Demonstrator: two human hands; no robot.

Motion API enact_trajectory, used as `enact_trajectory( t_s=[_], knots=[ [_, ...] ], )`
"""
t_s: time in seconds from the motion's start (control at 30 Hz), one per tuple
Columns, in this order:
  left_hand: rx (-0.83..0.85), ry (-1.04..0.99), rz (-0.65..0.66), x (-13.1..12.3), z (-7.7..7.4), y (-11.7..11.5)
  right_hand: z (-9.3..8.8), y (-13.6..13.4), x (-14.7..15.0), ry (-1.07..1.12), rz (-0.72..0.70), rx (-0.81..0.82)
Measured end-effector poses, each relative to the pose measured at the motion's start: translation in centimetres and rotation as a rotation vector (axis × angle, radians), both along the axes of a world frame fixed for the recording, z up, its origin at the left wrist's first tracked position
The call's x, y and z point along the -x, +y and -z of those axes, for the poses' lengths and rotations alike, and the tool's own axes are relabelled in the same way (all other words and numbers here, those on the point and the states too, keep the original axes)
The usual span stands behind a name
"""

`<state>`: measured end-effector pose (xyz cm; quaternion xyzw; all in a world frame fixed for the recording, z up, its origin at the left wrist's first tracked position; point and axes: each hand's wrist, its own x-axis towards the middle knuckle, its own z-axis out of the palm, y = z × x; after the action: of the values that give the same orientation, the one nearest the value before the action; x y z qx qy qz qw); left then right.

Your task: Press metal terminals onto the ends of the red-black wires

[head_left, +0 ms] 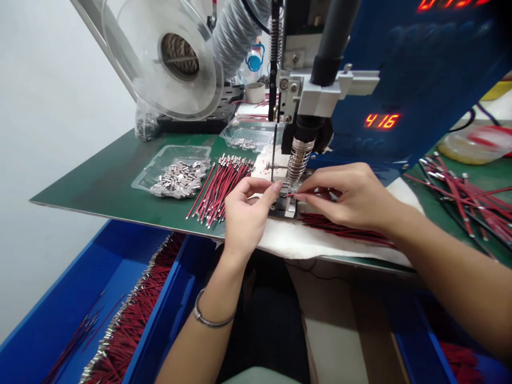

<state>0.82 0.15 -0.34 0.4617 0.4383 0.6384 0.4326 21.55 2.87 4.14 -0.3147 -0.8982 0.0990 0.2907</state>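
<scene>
Under the soldering machine's tip (296, 168) sits a small metal fixture (288, 208). My right hand (348, 193) pinches a thin red and black wire (290, 195) just at this fixture. At the fixture's left side my left hand (248, 208) has thumb and forefinger brought together; what lies between them is too small to tell. Left of my left hand lies a bundle of red and black wires (218, 194) with silvery metal ends. More red and black wires (340, 229) lie on the white cloth (304, 246) below my right hand.
A clear plastic tray (140, 180) of small metal parts stands at the left, another tray (256, 133) behind. The blue machine housing (360, 138) rises at the right, beside loose wires (460, 197). Below the green table's edge (120, 217), a blue bin (44, 314) holds many wires.
</scene>
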Motion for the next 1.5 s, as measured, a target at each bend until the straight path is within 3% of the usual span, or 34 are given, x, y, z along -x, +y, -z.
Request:
enact_trajectory(
  t_s=[0.47,0.73,1.23,1.5],
  knots=[
    [0.031,0.071,0.053,-0.07,0.11,0.07,0.41,0.41,0.0,-0.005,-0.033,-0.095],
    [0.031,0.14,0.014,-0.1,-0.34,-0.22,0.51,0.39,-0.05,0.01,0.02,-0.073],
    [0.014,0.171,0.001,-0.07,-0.06,-0.21,0.05,0.29,-0.26,-0.046,-0.034,-0.013],
    [-0.001,0.185,0.014,0.05,0.14,-0.16,0.06,0.33,-0.27,-0.04,-0.043,-0.057]
  ],
)
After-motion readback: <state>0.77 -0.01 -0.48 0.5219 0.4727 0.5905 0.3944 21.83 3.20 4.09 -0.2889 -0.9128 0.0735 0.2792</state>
